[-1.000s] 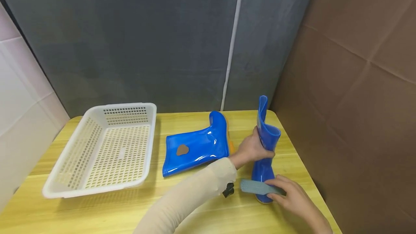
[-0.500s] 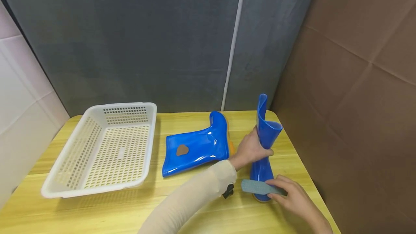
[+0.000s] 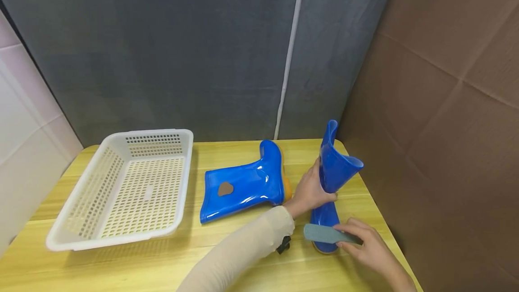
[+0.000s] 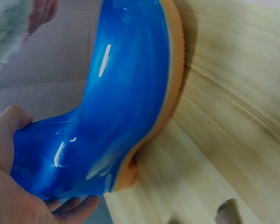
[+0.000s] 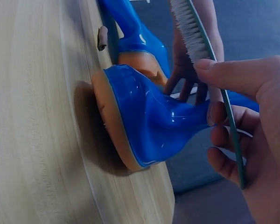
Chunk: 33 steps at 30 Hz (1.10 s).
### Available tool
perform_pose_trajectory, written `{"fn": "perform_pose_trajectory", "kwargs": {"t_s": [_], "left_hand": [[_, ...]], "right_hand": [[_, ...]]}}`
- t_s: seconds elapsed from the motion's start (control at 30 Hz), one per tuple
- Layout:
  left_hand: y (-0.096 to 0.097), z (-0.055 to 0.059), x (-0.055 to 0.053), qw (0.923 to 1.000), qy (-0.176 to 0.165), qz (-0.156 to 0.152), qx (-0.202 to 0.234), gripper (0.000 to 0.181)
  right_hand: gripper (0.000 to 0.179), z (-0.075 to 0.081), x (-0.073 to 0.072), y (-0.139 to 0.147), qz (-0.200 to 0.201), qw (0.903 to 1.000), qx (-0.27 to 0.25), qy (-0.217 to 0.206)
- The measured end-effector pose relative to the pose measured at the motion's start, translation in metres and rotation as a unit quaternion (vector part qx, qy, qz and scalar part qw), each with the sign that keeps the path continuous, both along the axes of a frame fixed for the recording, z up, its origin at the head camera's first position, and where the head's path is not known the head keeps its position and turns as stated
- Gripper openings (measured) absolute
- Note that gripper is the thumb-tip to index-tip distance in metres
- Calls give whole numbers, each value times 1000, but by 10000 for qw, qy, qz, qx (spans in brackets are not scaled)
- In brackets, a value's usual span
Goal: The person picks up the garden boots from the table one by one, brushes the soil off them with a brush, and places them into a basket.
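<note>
Tipped further right now, the lower-right boot (image 3: 337,171) is held by the left hand (image 3: 311,192), the brush (image 3: 322,233) by the right hand (image 3: 366,243). Brushing seems unfinished: a brown patch (image 3: 225,189) is left on the middle boot (image 3: 250,184).

A white basket (image 3: 185,179) stands on the wooden table (image 3: 129,271).
</note>
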<state>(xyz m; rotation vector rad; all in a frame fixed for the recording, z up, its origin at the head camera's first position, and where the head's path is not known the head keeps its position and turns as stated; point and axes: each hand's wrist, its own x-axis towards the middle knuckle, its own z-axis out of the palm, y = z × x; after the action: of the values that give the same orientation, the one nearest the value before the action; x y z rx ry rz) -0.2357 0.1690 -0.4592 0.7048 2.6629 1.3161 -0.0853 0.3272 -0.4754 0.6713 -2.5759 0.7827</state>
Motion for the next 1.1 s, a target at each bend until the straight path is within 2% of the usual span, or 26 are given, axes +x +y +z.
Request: {"fn": "perform_pose_trajectory", "kwargs": {"t_s": [0.2, 0.3, 0.53, 0.67, 0.8, 0.97, 1.1], "left_hand": [[-3, -12, -3, 10000, 44, -16, 42, 114], [-4, -15, -2, 10000, 18, -10, 9, 111], [-7, -15, -3, 9987, -85, 189, -473, 103], [-7, -19, -2, 9988, -114, 160, -448, 103], [-9, -28, 1, 9993, -86, 115, -350, 99], [-13, -37, 2, 9972, 119, 173, -715, 83], [-16, -39, 0, 9946, 351, 216, -953, 69]], "right_hand": [[49, -1, -4, -1, 26, 9990, -56, 436], [50, -1, -6, -2, 46, 9986, -126, 505], [47, -2, -8, -3, -78, 9992, -245, 293], [47, -3, -9, -3, -72, 9992, -270, 275], [47, -4, -9, -2, -89, 9993, -266, 257], [46, -5, -9, -1, -334, 9993, -120, 151], [46, -4, -8, 0, -473, 9988, 7, 154]]}}
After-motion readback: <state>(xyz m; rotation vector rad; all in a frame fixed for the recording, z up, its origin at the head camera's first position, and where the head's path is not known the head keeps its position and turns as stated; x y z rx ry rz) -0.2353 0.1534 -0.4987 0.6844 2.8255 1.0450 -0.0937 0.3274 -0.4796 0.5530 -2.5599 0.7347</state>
